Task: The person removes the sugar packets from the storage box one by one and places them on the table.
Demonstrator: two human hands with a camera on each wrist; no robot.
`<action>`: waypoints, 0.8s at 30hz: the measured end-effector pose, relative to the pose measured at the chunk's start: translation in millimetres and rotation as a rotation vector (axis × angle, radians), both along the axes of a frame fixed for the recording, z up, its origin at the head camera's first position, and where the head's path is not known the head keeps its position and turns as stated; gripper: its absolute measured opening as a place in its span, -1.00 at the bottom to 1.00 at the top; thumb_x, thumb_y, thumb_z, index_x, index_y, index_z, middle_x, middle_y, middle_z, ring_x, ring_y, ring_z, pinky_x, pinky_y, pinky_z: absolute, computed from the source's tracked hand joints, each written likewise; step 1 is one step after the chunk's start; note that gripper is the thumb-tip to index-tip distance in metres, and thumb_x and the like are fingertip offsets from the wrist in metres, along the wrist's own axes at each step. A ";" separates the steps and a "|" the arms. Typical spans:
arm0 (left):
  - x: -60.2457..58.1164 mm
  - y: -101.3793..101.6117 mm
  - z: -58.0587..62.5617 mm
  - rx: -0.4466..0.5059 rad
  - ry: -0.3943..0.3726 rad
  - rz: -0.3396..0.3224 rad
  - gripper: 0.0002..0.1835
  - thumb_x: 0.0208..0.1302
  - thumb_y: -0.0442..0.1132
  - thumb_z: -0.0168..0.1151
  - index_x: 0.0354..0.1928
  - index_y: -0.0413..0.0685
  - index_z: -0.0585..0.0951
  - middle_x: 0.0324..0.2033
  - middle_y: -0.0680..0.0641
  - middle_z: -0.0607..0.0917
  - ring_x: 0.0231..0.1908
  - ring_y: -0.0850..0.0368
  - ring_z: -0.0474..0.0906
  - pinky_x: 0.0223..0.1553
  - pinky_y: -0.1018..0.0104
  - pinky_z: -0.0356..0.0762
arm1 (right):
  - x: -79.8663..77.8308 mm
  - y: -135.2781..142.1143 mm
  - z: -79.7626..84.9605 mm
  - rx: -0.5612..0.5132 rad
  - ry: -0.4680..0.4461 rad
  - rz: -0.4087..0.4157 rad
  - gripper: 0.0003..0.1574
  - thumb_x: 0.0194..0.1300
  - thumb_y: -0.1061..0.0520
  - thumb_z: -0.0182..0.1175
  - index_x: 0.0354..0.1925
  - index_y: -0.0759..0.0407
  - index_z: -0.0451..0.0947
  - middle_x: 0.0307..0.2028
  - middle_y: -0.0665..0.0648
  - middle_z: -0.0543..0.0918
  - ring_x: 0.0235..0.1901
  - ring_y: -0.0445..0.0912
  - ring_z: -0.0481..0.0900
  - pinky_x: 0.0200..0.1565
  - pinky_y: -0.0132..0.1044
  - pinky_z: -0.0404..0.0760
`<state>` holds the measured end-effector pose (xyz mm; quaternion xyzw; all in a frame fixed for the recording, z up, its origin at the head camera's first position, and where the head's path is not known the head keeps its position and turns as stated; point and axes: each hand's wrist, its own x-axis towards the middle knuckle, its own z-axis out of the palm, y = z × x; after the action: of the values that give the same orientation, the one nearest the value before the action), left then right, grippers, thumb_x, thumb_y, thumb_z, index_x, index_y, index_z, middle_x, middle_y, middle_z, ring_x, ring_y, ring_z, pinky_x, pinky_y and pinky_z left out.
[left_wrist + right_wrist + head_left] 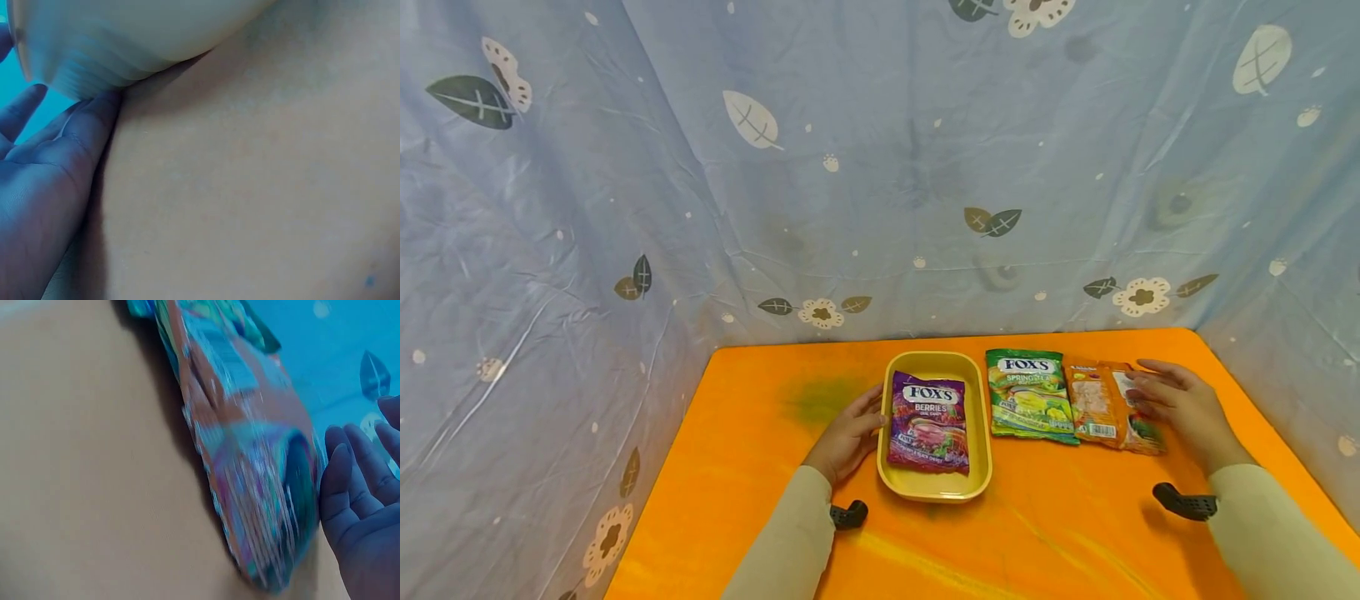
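orange table (760,467), left fingers (94,128) extended against tray (934,497), right fingers (338,470) relaxed beside orange packet (1096,402)

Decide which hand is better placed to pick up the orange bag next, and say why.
Probably the right hand: it is at the right end of the orange bag, holding nothing. The left hand is at the left side of the tray, with tray and green bag in between.

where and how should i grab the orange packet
The orange packet is probably best pinched at its right end, coming from the right: that end is clear of the green packet, which crowds the left edge, and the right hand is beside it.
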<state>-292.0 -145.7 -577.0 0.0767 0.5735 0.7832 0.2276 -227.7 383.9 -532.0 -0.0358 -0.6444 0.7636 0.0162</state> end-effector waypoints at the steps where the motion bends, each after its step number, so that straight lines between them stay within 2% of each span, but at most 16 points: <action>1: 0.0 0.1 -0.4 -0.002 -0.001 0.003 -0.21 0.55 -0.32 0.25 0.73 -0.07 0.22 0.63 -0.23 0.28 0.44 -0.21 0.44 0.34 -0.04 0.54 | -0.9 -3.1 1.1 0.001 0.004 0.007 -0.63 0.68 0.23 0.17 0.28 -0.14 0.54 0.06 -0.12 0.79 -0.08 -0.13 0.79 -0.13 -0.26 0.79; 5: -0.1 0.4 -1.9 -0.003 -0.006 0.010 -0.22 0.56 -0.31 0.25 0.73 -0.07 0.22 0.63 -0.22 0.29 0.43 -0.19 0.46 0.34 -0.02 0.54 | -4.9 -14.4 4.3 -0.011 0.027 0.033 -0.63 0.67 0.24 0.17 0.30 -0.09 0.54 0.07 -0.09 0.78 -0.04 -0.11 0.79 -0.08 -0.26 0.78; 11: 0.5 1.1 -2.1 0.003 -0.013 0.007 -0.23 0.56 -0.33 0.25 0.72 -0.04 0.24 0.63 -0.20 0.30 0.42 -0.18 0.47 0.34 -0.01 0.55 | -6.8 -27.1 7.2 0.027 0.039 0.057 -0.62 0.68 0.21 0.18 0.33 -0.09 0.53 0.10 -0.10 0.77 0.00 -0.13 0.77 -0.04 -0.29 0.76; 18: 0.4 0.0 -3.3 0.011 -0.001 0.000 -0.24 0.58 -0.34 0.21 0.73 -0.09 0.21 0.63 -0.24 0.27 0.43 -0.20 0.46 0.34 -0.03 0.54 | -7.4 -49.5 14.4 0.038 0.037 0.116 -0.57 0.68 0.22 0.17 0.39 -0.05 0.48 0.14 -0.09 0.76 0.04 -0.08 0.75 -0.03 -0.19 0.79; 24: 0.8 0.3 -2.5 0.015 -0.013 0.007 -0.23 0.57 -0.33 0.24 0.72 -0.04 0.24 0.63 -0.20 0.30 0.43 -0.19 0.46 0.34 -0.03 0.54 | -11.0 -73.5 26.1 0.141 0.005 0.141 -0.56 0.68 0.13 0.20 0.41 -0.06 0.47 0.17 -0.13 0.73 0.05 -0.10 0.73 -0.02 -0.23 0.77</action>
<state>-291.2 -145.4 -579.5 0.0713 0.5664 0.7887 0.2282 -238.7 310.4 -505.9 0.0127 -0.6973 0.7159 -0.0332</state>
